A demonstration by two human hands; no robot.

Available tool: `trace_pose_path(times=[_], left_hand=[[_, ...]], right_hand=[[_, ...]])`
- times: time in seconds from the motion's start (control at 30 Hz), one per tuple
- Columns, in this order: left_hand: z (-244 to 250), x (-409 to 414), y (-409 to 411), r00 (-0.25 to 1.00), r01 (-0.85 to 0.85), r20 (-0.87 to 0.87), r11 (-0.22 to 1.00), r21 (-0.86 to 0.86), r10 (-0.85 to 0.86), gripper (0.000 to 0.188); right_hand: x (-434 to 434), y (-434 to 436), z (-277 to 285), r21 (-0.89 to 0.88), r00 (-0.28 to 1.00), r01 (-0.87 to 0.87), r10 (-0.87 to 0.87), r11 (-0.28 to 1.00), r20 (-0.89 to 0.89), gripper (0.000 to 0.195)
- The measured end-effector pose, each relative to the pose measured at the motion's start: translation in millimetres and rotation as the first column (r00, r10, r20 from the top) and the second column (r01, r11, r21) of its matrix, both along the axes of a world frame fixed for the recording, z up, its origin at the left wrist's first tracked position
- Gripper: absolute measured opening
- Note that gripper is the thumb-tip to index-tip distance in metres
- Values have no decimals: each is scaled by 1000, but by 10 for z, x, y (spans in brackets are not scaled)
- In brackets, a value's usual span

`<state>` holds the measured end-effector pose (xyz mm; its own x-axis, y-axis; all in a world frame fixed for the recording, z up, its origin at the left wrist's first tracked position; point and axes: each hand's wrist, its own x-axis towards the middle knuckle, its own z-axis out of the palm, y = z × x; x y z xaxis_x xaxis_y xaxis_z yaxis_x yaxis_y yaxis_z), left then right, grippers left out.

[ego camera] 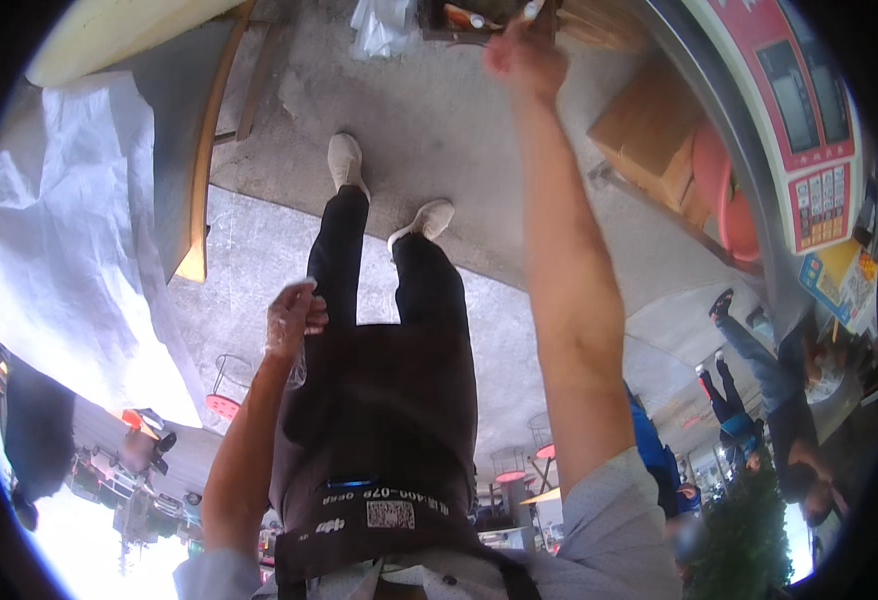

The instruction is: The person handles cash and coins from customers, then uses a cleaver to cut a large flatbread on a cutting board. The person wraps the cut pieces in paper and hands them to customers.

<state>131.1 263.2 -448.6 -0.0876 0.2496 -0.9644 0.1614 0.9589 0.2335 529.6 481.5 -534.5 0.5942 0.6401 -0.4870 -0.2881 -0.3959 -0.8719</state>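
Observation:
My left hand (293, 322) wears a clear plastic glove and is held low, beside my dark apron (379, 420). Its fingers are curled, and a bit of something white shows at the fingertips, too small to name. My right arm reaches out to the top of the view, where my right hand (530, 60) is blurred, close to the edge of a dark box or tray (454, 34) with bottles or containers in it. Whether it holds anything cannot be made out. Clear plastic bags (385, 30) hang left of that box.
A white sheet (71, 225) covers the wood-edged table on the left. At the right are a cardboard box (649, 120), a pink basin (728, 195) and a red-and-white digital scale (806, 135) on a metal counter. Several people stand farther off, near stools and a green plant.

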Motion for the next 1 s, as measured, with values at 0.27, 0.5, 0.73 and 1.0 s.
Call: trace_pose_path(times=[0.27, 0.5, 0.73, 1.0], left_hand=[[-93, -88, -340, 999, 39, -22, 999, 15, -39, 28], [-261, -164, -600, 997, -11, 76, 996, 88, 5, 22], [-43, 58, -442, 999, -33, 1, 998, 54, 33, 21], [-174, -190, -600, 976, -36, 216, 976, 216, -12, 32]], right_hand=[[32, 301, -786, -167, 747, 244, -295, 955, -596, 50], [262, 295, -992, -118, 741, 93, -148, 989, -655, 28], [270, 121, -208, 58, 746, 205, -117, 977, -656, 31], [1516, 106, 210, 304, 842, 272, -73, 913, -534, 23]])
